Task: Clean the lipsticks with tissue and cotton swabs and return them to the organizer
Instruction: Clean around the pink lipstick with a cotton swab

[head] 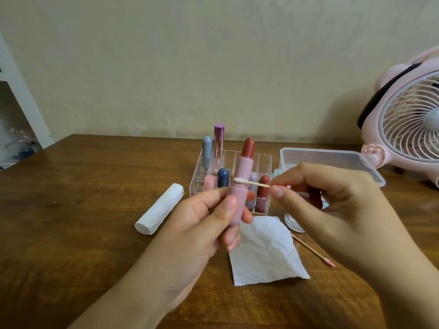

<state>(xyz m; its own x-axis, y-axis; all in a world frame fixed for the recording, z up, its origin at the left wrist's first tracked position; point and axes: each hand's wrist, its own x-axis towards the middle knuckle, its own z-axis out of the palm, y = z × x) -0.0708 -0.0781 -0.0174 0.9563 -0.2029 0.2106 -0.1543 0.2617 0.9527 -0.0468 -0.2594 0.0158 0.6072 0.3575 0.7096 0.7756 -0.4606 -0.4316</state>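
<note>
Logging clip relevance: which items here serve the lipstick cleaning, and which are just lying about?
In use: open pink-cased red lipstick, white cotton swab, clear acrylic organizer, flat white tissue, white tissue roll.
Lying about: pink desk fan, clear plastic lidded box.

An uncapped pink plastic lipstick with extended red bullet [240, 186] stands upright, a white cotton swab [251, 183] touching its collar; the clear acrylic grid organizer [261, 160] lies at 12 o'clock, a crumpled white tissue sheet [266, 255] at 5 o'clock.

Bare worktop [71, 210] left of the organizer [237, 162], tissue roll [159, 208] lying there, swab box [332, 162] and fan [408, 119] crowding its right, tissue sheet [266, 252] spread before it.
</note>
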